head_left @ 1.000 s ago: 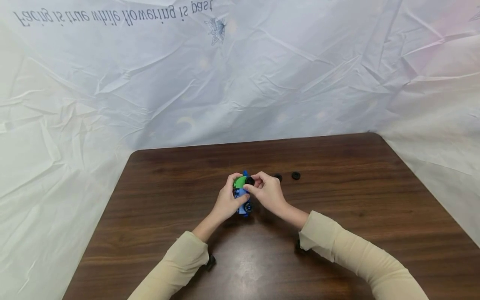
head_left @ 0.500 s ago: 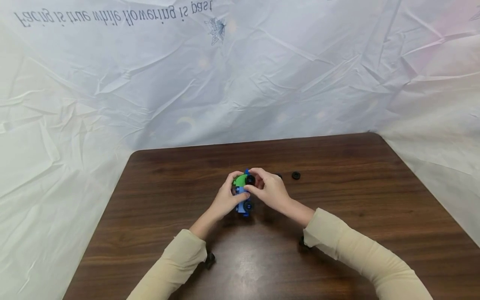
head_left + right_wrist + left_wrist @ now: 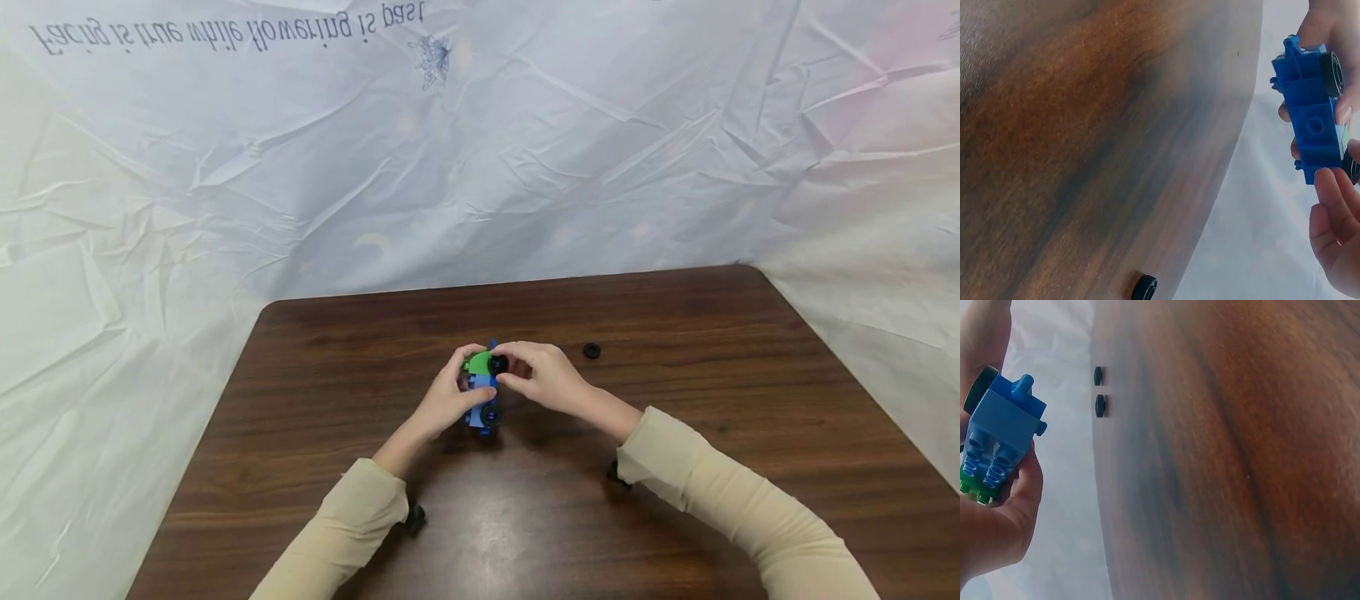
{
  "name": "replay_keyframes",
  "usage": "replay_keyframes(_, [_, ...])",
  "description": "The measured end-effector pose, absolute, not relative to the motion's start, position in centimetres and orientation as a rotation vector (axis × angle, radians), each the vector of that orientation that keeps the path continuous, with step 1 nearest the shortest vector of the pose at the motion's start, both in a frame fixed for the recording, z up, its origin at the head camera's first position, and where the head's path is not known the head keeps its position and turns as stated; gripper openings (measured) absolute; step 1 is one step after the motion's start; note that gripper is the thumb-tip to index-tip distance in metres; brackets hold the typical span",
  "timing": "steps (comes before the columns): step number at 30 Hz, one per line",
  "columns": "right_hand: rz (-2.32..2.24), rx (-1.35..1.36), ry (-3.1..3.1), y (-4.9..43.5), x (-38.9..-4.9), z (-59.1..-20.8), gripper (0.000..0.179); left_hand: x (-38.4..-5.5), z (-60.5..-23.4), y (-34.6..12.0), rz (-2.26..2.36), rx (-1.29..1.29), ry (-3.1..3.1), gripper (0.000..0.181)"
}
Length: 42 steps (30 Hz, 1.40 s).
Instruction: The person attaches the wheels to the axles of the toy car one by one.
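Note:
A toy car (image 3: 482, 392) built of blue and green bricks is held above the table, its blue underside facing the right wrist view. My left hand (image 3: 442, 402) grips it from the left, thumb laid across the blue part. With thumb and fingers my right hand (image 3: 547, 379) pinches a black wheel (image 3: 498, 364) at the car's far end, beside the green brick (image 3: 477, 363). Another black wheel (image 3: 1332, 74) sits at the near end on the same side. Bare blue axle stubs (image 3: 1274, 83) stick out on the opposite side.
Two loose black wheels lie on the brown wooden table: one (image 3: 1098, 375) farther right, the other (image 3: 1100, 406) hidden behind my right hand in the head view. A pale printed cloth (image 3: 480, 167) hangs behind the table. Dark wrist-camera mounts (image 3: 414, 518) hang below the sleeves.
My right hand has shifted slightly right, its fingers still at the far wheel, and now covers one loose wheel in the head view. The car's near end has swung slightly left.

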State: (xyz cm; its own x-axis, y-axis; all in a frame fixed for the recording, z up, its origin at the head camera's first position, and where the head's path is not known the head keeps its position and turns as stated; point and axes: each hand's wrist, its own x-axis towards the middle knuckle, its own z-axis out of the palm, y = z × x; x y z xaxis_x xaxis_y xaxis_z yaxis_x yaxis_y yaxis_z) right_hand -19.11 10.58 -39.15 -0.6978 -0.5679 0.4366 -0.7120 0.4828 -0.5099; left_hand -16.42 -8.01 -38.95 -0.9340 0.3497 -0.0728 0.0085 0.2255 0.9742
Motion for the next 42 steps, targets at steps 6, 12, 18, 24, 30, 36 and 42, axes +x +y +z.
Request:
replay_keyframes(6, [1.071, 1.111, -2.54, 10.6, -19.2, -39.2, 0.033, -16.4, -39.0, -8.1, 1.751, 0.339, 2.249, 0.057])
replay_keyframes(12, [1.136, 1.096, -2.534, 10.5, -19.1, -39.4, 0.031, -16.3, -38.8, -8.2, 1.696, 0.356, 2.311, 0.056])
replay_keyframes(18, [1.177, 1.074, -2.51, 10.3, -19.0, -39.7, 0.028, -16.2, -38.8, -8.3, 1.655, 0.394, 2.356, 0.056])
replay_keyframes(24, [1.207, 1.037, -2.487, 10.0, -19.1, -40.1, 0.028, -16.2, -39.0, -8.3, 1.675, 0.382, 2.351, 0.056])
replay_keyframes(30, [1.261, 0.961, -2.474, 9.7, -19.0, -40.5, 0.028, -16.2, -39.0, -8.2, 1.68, 0.377, 2.366, 0.055])
replay_keyframes(36, [1.284, 0.881, -2.48, 9.4, -18.9, -41.2, 0.028, -16.0, -39.1, -8.2, 1.67, 0.377, 2.375, 0.056])
replay_keyframes(42, [1.294, 0.842, -2.469, 9.2, -18.9, -41.5, 0.029, -16.0, -39.2, -8.2, 1.674, 0.376, 2.365, 0.055])
